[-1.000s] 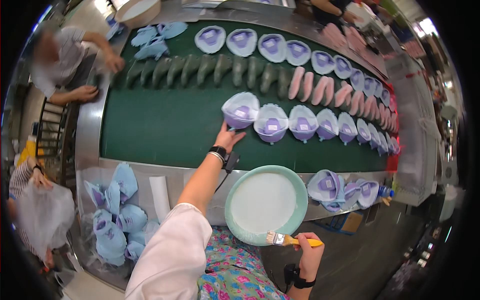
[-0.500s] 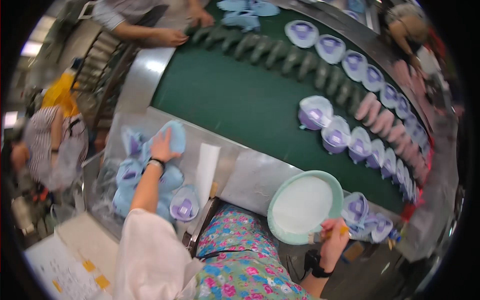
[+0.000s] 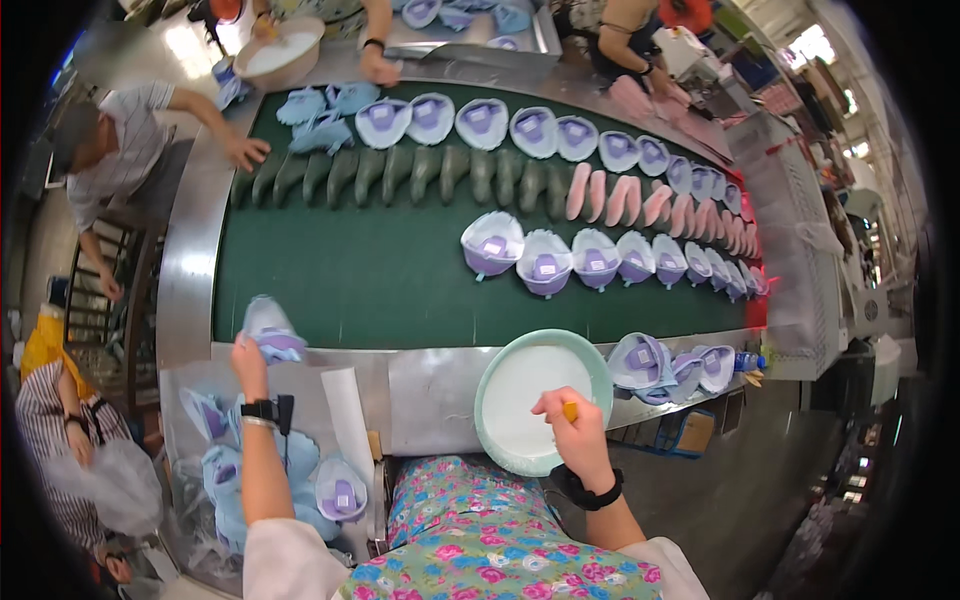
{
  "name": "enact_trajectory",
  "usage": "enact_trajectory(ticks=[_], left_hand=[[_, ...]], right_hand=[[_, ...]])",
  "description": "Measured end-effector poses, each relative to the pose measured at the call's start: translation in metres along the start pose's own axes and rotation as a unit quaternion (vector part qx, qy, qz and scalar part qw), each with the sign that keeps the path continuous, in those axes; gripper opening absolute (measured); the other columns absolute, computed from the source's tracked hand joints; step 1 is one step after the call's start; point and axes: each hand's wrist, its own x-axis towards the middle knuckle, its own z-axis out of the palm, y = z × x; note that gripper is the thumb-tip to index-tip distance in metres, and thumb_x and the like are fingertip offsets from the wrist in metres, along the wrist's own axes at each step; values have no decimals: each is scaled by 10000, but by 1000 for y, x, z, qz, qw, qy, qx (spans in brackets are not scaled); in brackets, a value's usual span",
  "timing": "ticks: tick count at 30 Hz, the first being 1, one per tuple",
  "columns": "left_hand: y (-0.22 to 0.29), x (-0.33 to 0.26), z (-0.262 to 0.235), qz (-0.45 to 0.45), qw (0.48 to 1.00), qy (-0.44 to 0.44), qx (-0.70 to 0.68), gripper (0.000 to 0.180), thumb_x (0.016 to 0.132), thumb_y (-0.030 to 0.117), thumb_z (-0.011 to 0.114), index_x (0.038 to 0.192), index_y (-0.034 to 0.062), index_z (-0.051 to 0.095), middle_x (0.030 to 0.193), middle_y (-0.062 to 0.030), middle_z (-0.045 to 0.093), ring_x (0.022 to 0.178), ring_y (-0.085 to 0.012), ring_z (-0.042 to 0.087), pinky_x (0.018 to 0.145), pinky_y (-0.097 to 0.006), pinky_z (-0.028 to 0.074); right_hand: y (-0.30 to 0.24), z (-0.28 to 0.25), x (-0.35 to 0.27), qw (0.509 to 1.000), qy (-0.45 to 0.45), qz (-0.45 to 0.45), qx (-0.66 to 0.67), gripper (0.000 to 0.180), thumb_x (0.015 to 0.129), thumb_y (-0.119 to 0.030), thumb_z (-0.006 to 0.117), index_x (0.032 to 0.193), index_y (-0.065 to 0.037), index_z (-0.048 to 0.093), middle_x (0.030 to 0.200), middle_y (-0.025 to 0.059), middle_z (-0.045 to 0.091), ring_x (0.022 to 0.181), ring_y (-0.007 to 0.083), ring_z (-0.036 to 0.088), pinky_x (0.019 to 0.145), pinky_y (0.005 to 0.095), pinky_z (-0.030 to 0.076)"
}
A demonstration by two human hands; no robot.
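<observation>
left hand (image 3: 248, 358): raised over the near edge of the green belt (image 3: 400, 290), fingers closed on a pale blue and purple shoe upper (image 3: 272, 332); black watch on the wrist.
shoe upper: in the left hand's grip, hanging at the belt's near left corner, just above the metal rim (image 3: 190, 250).
right hand (image 3: 575, 432): over the near rim of the round pale green basin (image 3: 540, 400), fingers curled tight round a small orange handle (image 3: 570, 410); likely a brush, tip hidden by the hand.
basin: on the metal counter between belt and person, white inside.
belt row near: purple and white uppers (image 3: 545, 265) side by side, running right.
belt row middle: dark green lasts (image 3: 420, 172), then pink lasts (image 3: 620, 200).
belt row far: more uppers (image 3: 480, 122).
bin: lower left, loose blue uppers (image 3: 340, 495) piled below the left forearm.
pile: a few uppers (image 3: 670, 365) just right of the basin.
others: a person in a grey shirt (image 3: 130, 150) at the belt's far left, hand on the rim.
</observation>
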Motion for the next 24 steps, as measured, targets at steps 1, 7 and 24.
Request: enact_trajectory(ticks=[1, 7, 24], left_hand=[[25, -13, 18, -20, 993, -54, -105, 204, 908, 139, 441, 803, 32, 579, 636, 11, 464, 601, -96, 398, 529, -304, 342], [174, -157, 84, -38, 869, -390, -302, 383, 870, 112, 518, 1230, -13, 554, 779, 34, 540, 686, -64, 461, 627, -227, 399], [234, -220, 84, -91, 605, -688, -390, 667, 912, 74, 503, 1505, 98, 199, 1415, -133, 426, 1283, -218, 439, 1009, -396, 434]], right_hand=[[0, 4, 0, 998, 15, -52, -29, 158, 907, -137, 605, 828, -6, 641, 767, 65, 636, 705, 183, 567, 669, 289, 458], [-25, 34, -1, 955, 4, -214, -203, 386, 699, -164, 783, 1031, -61, 615, 1020, 90, 591, 939, 283, 563, 766, 371, 496], [8, -29, -59, 964, -107, -186, -156, 333, 755, -235, 776, 939, -32, 588, 1089, 113, 610, 986, 302, 573, 848, 366, 473]])
